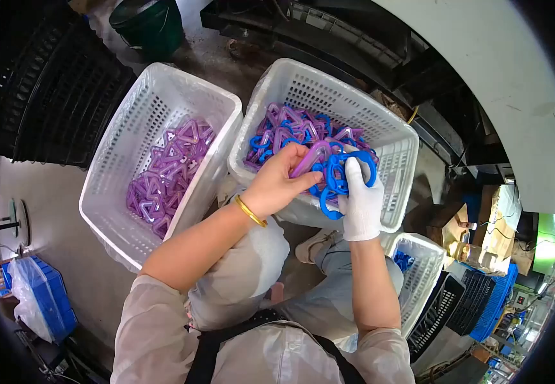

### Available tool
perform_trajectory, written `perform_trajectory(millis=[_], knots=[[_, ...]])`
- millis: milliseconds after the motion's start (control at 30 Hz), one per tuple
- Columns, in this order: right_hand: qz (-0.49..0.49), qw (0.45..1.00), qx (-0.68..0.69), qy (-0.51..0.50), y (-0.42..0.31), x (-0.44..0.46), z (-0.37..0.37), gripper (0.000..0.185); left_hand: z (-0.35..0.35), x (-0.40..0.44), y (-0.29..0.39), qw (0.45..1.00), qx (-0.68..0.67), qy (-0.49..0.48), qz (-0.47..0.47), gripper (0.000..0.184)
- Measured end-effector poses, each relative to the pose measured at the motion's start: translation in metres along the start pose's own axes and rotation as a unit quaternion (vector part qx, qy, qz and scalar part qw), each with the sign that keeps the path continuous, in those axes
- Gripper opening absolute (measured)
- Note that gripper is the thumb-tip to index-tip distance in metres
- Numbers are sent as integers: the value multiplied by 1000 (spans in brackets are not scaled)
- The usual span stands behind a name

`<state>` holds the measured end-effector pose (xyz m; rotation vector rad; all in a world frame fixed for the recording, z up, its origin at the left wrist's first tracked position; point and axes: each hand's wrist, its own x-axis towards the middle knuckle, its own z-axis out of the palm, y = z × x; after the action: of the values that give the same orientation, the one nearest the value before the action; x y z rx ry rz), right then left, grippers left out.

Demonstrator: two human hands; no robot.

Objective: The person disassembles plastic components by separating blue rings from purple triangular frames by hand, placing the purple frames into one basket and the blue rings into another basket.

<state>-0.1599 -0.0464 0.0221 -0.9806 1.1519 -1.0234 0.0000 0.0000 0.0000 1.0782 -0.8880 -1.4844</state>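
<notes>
My bare left hand [279, 179], with a gold bangle [250, 211] at the wrist, is closed on a purple triangular plastic frame [311, 159]. My right hand [362, 208], in a white glove, grips several blue plastic rings [332, 182] that hang in a cluster between the two hands. Whether the purple frame and the blue rings are linked I cannot tell. Both hands are above the near side of a white perforated basket [393, 137], which holds a mixed heap of purple frames and blue rings [288, 125].
To the left, another white basket [108, 169] holds purple triangular frames [172, 169]. A small white basket [428, 256] with blue pieces stands by my right knee. Black crates [47, 89] are stacked far left; a green bucket [149, 29] stands behind. A pale machine surface [489, 64] overhangs upper right.
</notes>
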Motion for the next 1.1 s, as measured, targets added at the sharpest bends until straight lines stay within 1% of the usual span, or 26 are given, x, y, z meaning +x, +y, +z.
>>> perform_trajectory(millis=[67, 167, 267, 300, 333, 367, 433, 467, 567, 600, 667, 700, 733, 767, 833, 867, 967, 1067, 1100], knots=[[-33, 997, -65, 10, 2, 0, 4, 28, 0, -3, 0, 999, 8, 29, 15, 29], [-58, 988, -144, 13, 4, 9, -2, 28, -3, 3, -3, 991, 77, 99, 51, 27], [-48, 996, -64, 34, -5, 10, -5, 28, -8, 4, -5, 987, -8, 128, 97, 26], [-45, 998, -35, 41, -7, 11, -8, 28, -10, 2, -2, 988, -9, 129, 82, 26], [1, 999, -35, 28, -19, 7, -9, 33, -11, -1, 2, 989, -11, 130, 67, 26], [-5, 998, -58, 10, -19, 6, -11, 34, -11, -2, 4, 990, -13, 131, 53, 26], [-16, 994, -103, -24, -17, 5, -13, 36, -13, 1, -5, 991, -14, 119, 55, 26], [19, 993, -102, -55, -21, 2, -13, 35, -13, 2, -9, 992, -15, 112, 55, 27], [42, 990, -79, -112, -24, 0, -11, 33, -7, 3, -7, 989, 29, 110, 92, 27], [53, 986, -68, -140, -25, -1, -12, 29, -5, 3, -5, 989, 35, 111, 95, 26], [25, 981, -138, -134, -20, -3, -9, 26, -2, 2, -3, 987, 47, 112, 101, 26], [10, 976, -173, -131, -15, -4, -7, 25, -2, 1, -4, 986, 75, 106, 104, 26], [-23, 975, -188, -113, -10, -5, -4, 21, -3, 0, -5, 984, 103, 101, 107, 26], [-65, 964, -235, -109, -8, -4, -5, 21, -4, 0, -7, 981, 130, 95, 110, 26], [-149, 928, -327, -101, -6, -3, -5, 20, -4, 1, -10, 982, 124, 84, 115, 26], [-219, 882, -403, -102, -9, -1, -7, 20, -3, 1, -11, 982, 121, 79, 118, 26], [-291, 853, -423, -93, -12, -3, -6, 20, -3, 1, -11, 980, 136, 79, 123, 26], [-287, 863, -392, -138, -9, -4, -6, 20, -4, 1, -7, 971, 187, 114, 100, 26], [-279, 872, -380, -130, -5, -4, -6, 20, -5, 3, -11, 972, 174, 109, 114, 26]])
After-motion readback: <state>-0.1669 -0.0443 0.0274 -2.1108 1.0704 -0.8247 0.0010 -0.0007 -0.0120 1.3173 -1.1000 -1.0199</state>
